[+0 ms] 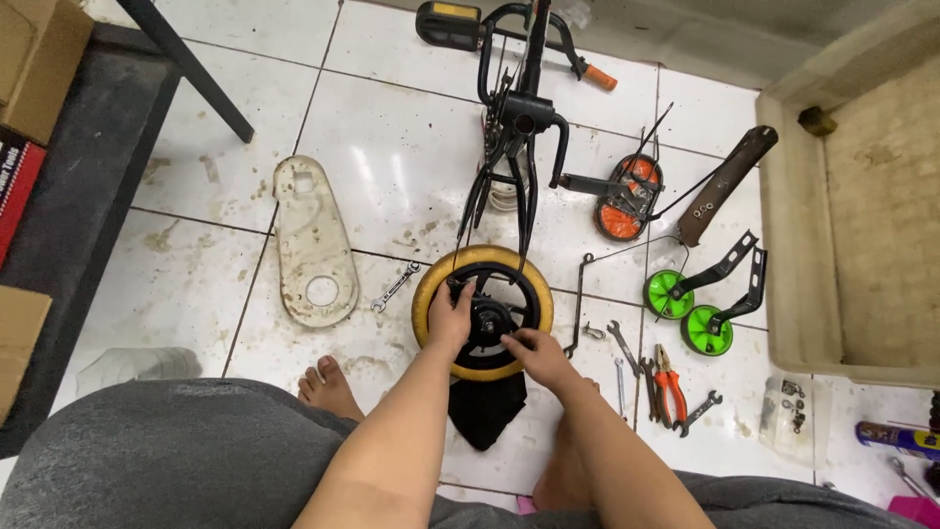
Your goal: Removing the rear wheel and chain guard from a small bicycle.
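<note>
**Both hands on the small bicycle wheel**

The yellow-tyred wheel [483, 312] lies flat on the tiled floor [392, 167], the bike frame [519, 127] running away from it. Left hand [449, 318] grips the black rim's near-left side; right hand [534, 351] pinches fingers together at the hub [490, 318]. Spanners [623, 345] and pliers [668, 384] crowd the right; the left lies more open

Showing yellow on the tyre [428, 294] around a black rim [516, 286]; glowing green on two training wheels [685, 309]; gleaming white across floor tiles [392, 147].
</note>
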